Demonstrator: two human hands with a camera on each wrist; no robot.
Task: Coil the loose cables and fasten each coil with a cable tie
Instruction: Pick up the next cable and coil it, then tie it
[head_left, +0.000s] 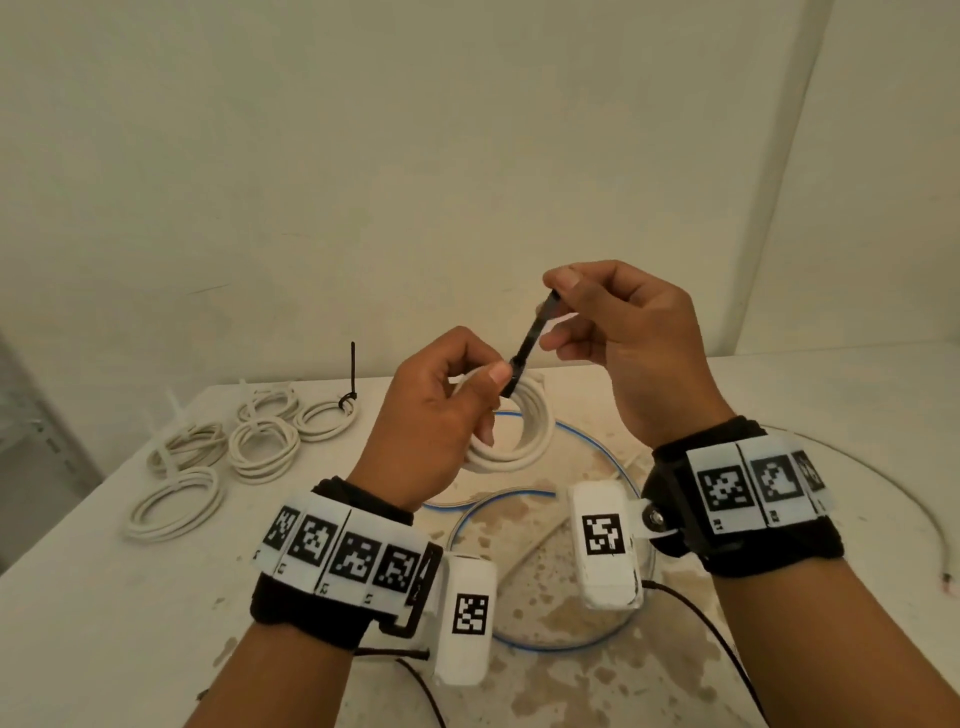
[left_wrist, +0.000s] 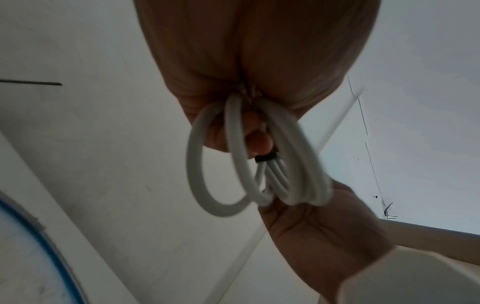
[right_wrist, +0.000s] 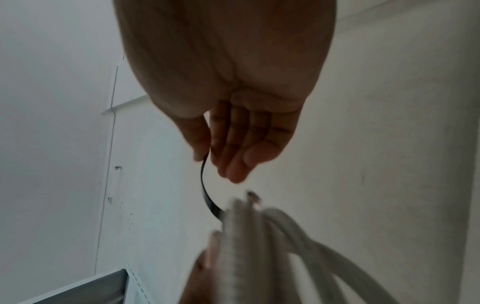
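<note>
Black tie strap runs up and to the right from the coil to the right hand's pinch.

The left hand (head_left: 441, 415) curls its fingers round a coil of white round cable (head_left: 511, 434), held up above the stained white table (head_left: 104, 571), thumb pressed at the head of the thin black plastic cable tie (head_left: 532, 345), which already bands the loops in the left wrist view. From that head the tie's free strap slants upward and rightward, away from the coil, to the right hand (head_left: 623, 332), whose thumb and forefinger pinch its far end; the other fingers hang relaxed. The strap's long axis lies along the line between the two hands, so cinching likely means pulling further along that slant while the left hand steadies the coil. Five tied white coils (head_left: 260, 447) lie well apart at the table's left.
</note>
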